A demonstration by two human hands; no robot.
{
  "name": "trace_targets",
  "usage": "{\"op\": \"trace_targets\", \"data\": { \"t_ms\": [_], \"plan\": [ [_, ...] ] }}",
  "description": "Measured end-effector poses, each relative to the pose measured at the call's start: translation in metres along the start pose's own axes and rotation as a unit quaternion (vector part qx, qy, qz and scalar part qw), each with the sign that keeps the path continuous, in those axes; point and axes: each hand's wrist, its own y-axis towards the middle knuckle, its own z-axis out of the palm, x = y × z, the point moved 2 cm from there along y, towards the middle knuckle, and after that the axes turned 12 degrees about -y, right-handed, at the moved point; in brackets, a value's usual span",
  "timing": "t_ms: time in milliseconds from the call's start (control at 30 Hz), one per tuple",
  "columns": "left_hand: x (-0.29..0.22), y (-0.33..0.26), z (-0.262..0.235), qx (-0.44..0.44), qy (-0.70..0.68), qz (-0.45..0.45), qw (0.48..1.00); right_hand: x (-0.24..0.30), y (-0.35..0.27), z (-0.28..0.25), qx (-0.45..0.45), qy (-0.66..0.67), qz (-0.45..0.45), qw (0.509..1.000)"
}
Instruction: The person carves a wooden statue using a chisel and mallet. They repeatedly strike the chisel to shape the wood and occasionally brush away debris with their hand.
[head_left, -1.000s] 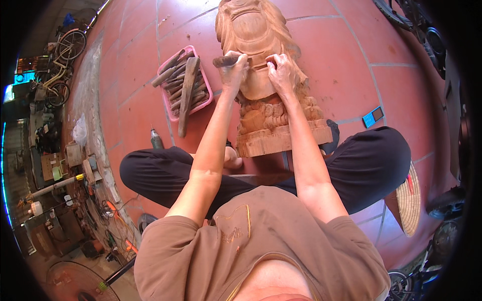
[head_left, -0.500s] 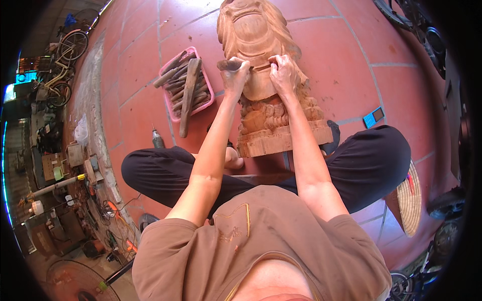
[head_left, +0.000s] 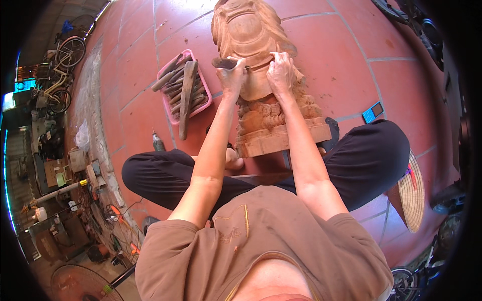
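Observation:
A carved wooden statue (head_left: 251, 37) of a robed, round-bellied figure lies on its back between my legs, its carved base toward me. My left hand (head_left: 232, 79) is wrapped round a wood carving chisel (head_left: 222, 63); only the dark handle end shows, and the blade is hidden. Against the statue's lower robe, my right hand (head_left: 281, 74) is closed with bent fingers, resting on the wood. What its fingers grip cannot be made out.
To the left stands a pink basket (head_left: 207, 103) of wooden-handled tools, with a long wooden mallet (head_left: 188, 98) across it. A small power tool (head_left: 158, 142) lies by my left knee. At right are a blue phone (head_left: 372, 113) and a woven hat (head_left: 412, 195).
Both hands have shifted very slightly on the robe, still closed in the same place. The whole view has moved a little; the statue and basket lie as before.

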Motion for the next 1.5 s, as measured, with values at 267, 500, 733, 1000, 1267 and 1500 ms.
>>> {"op": "trace_targets", "data": {
  "t_ms": [267,500,733,1000,1267,1500],
  "plan": [
    [0.025,0.004,-0.007,0.002,0.044,0.071,0.997,0.001,-0.004,-0.001,0.016,-0.063,-0.014,0.998],
    [0.000,0.004,0.010,-0.032,-0.091,-0.005,0.995,-0.036,0.004,0.006,0.116,0.104,0.023,0.988],
    [0.006,0.000,0.011,-0.018,0.034,0.023,0.999,-0.036,0.001,0.008,0.091,0.064,0.017,0.994],
    [0.007,0.001,0.013,-0.045,0.050,0.078,0.995,-0.025,0.000,0.003,0.082,0.066,0.026,0.994],
    [-0.008,0.009,0.011,0.017,-0.025,-0.001,1.000,-0.024,0.001,-0.001,0.085,0.059,0.042,0.994],
    [0.012,0.001,0.015,-0.041,0.090,0.083,0.992,-0.023,0.000,0.002,0.078,0.054,0.032,0.995]
  ]
}}
